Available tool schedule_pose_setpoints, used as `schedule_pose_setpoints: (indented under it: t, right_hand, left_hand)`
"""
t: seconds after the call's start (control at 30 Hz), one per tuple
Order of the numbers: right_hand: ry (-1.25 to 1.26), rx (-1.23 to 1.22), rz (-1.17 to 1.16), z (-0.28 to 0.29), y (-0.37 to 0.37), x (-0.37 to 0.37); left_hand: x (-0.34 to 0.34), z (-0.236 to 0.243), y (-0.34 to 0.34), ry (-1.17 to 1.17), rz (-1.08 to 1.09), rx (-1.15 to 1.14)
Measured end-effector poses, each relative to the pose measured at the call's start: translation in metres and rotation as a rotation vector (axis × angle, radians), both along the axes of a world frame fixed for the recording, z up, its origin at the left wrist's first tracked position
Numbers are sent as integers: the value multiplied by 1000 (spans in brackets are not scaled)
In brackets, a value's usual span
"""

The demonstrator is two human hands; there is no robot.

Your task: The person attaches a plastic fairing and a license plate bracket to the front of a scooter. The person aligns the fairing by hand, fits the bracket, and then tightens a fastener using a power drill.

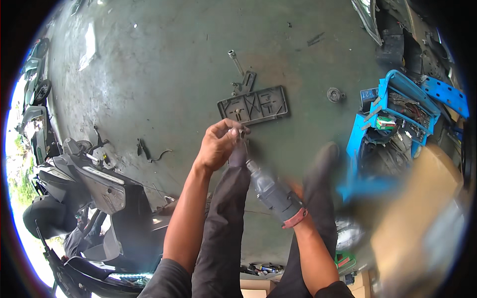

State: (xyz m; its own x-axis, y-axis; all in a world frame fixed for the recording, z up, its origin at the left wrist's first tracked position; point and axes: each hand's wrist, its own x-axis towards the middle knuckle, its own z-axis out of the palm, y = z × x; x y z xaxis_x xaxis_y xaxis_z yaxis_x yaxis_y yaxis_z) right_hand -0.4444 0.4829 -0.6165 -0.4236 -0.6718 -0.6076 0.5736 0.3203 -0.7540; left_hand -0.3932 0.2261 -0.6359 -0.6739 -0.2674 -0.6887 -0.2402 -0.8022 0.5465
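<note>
My left hand (219, 145) is closed, its thumb and fingers pinching a small metal socket (242, 133). In my right hand (297, 189) is a dark cordless impact wrench (272, 190) with a red end, its nose tilted up and left toward the socket but apart from it. The tool's body hides most of that hand. Just beyond my left hand, a black plastic plate bracket (254, 108) lies on the floor with its ribbed side up. A metal socket tool (235, 61) lies past the bracket's arm.
At right stands an open blue toolbox (354, 141) full of tools, with a blurred cardboard piece (415, 198) nearer me. A round metal part (335, 94) lies left of the toolbox. A dark motor scooter (107, 186) fills the left side. Small black pieces (143, 149) lie beside it.
</note>
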Motion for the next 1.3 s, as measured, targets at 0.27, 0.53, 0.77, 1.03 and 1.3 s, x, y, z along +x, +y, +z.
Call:
schedule_pose_setpoints:
  t: [0.27, 0.53, 0.77, 1.03, 1.3]
  right_hand:
    - [-87, 72, 37, -11, 0, -42]
    - [56, 86, 182, -4, -12, -101]
    - [327, 99, 405, 6, 16, -143]
    - [502, 110, 544, 14, -19, -165]
    - [-309, 272, 158, -8, 0, -155]
  left_hand:
    - [-5, -26, -20, -67, -218, -122]
    - [-55, -179, -170, -953, -415, -1094]
    - [-123, -229, -218, -1204, -498, -976]
    - [-89, -224, -203, -979, -420, -1050]
    - [-56, -63, -57, -153, -605, -679]
